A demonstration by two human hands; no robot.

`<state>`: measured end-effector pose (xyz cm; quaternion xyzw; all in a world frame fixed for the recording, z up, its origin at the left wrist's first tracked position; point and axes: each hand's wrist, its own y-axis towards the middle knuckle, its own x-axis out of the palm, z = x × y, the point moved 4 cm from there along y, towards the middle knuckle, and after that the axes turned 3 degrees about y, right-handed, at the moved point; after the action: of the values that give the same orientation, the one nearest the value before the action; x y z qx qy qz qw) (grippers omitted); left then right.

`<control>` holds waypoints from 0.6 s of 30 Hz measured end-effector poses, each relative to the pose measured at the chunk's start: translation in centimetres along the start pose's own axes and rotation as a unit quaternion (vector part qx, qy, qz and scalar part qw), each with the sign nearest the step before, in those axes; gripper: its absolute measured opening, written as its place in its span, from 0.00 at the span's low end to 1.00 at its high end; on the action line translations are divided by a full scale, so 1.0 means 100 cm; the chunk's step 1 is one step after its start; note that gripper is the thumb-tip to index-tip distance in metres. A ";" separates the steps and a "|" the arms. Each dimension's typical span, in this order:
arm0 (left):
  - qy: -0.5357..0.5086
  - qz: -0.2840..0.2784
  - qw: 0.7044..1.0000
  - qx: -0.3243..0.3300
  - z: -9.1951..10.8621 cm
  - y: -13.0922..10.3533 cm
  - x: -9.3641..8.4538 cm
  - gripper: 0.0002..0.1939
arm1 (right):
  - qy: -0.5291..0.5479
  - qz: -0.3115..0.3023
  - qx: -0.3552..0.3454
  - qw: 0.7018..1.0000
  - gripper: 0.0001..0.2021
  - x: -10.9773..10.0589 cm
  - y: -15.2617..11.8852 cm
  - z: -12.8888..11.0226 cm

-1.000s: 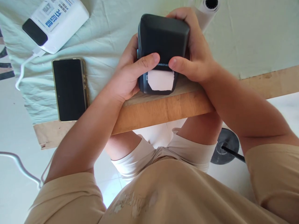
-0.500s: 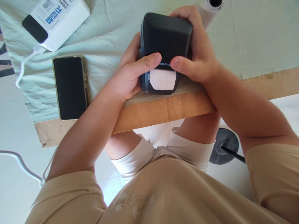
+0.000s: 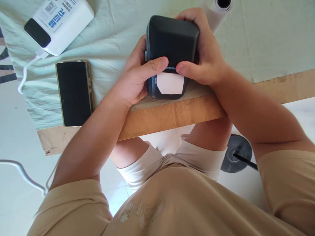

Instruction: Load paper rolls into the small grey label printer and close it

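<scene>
Between my two hands is a black label printer (image 3: 173, 39) with partly covered "NIIMBOT" lettering, held above the table near its front edge. A white paper label (image 3: 170, 83) with an uneven lower edge lies over its near end. My left hand (image 3: 139, 70) grips the left side, its thumb flat across the top. My right hand (image 3: 203, 55) wraps the right side, with its thumb on the top close to the lettering. Both hands are closed on the printer; the fingers beneath and behind it are hidden.
A phone (image 3: 74, 93) lies left of my forearm. Farther back left is a white device (image 3: 66, 26) with a black panel and a plugged-in white cable (image 3: 24, 73). A white roll (image 3: 218, 13) stands behind my right hand. The wooden table edge (image 3: 172, 114) runs beneath my forearms.
The printer and both hands have shifted very slightly left in view. My grip looks the same, and the label still lies at the near end.
</scene>
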<state>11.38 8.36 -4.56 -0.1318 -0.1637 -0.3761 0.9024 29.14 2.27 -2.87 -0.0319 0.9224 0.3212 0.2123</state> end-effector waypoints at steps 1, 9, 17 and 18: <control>-0.002 -0.006 1.000 0.006 0.000 0.000 0.000 0.21 | 0.002 -0.002 -0.006 1.000 0.44 0.001 0.000 0.001; -0.100 -0.020 0.994 0.034 0.012 -0.013 0.016 0.11 | -0.002 0.052 -0.058 0.997 0.38 -0.004 0.002 -0.002; -0.126 0.048 0.989 -0.055 0.018 -0.012 0.038 0.33 | -0.057 0.060 0.045 0.996 0.32 -0.004 -0.001 -0.008; -0.129 0.066 0.989 -0.043 0.018 -0.012 0.038 0.34 | -0.043 0.057 0.081 0.994 0.36 -0.002 -0.001 -0.008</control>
<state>12.72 5.79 -1.31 -0.2284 -0.2529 -0.3026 0.8901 29.05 1.72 -2.28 0.0519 0.9356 0.2584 0.2350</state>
